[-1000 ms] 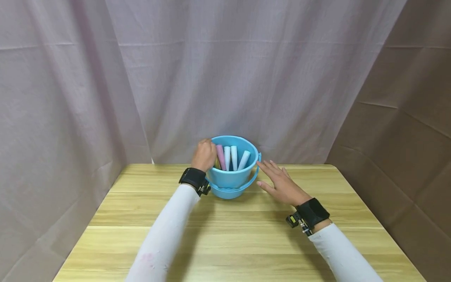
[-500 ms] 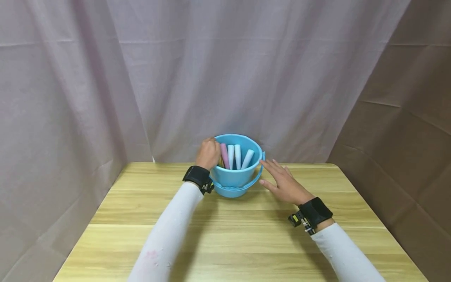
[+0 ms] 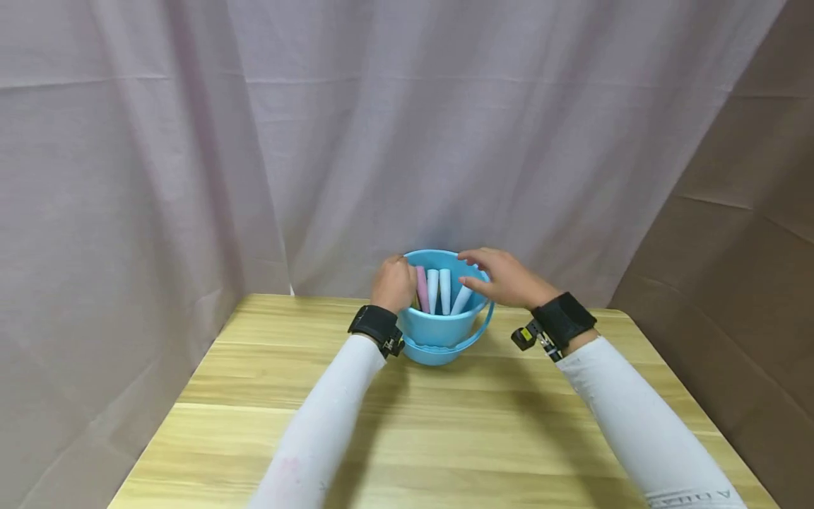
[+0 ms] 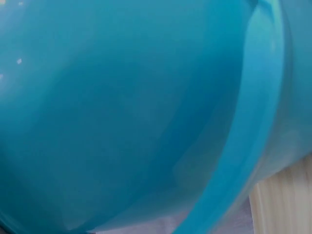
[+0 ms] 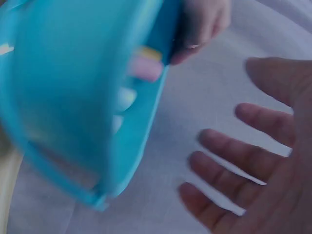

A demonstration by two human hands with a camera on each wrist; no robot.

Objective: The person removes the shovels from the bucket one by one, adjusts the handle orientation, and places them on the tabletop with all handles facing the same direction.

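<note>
Right hand (image 3: 502,277) rises off table (image 3: 445,424) since a second ago, now hovers over bucket (image 3: 441,332) mouth, centre frame; fingers spread, relaxed, holding nothing (right wrist view confirms open palm). Left hand (image 3: 394,283) stays curled on bucket's left rim, gripping it. Suggests reach-in for chalk sticks (image 3: 440,290) starting. Sticks stand in bucket, long axes near vertical, tops leaning toward upper frame; rightmost tilts right.
</note>
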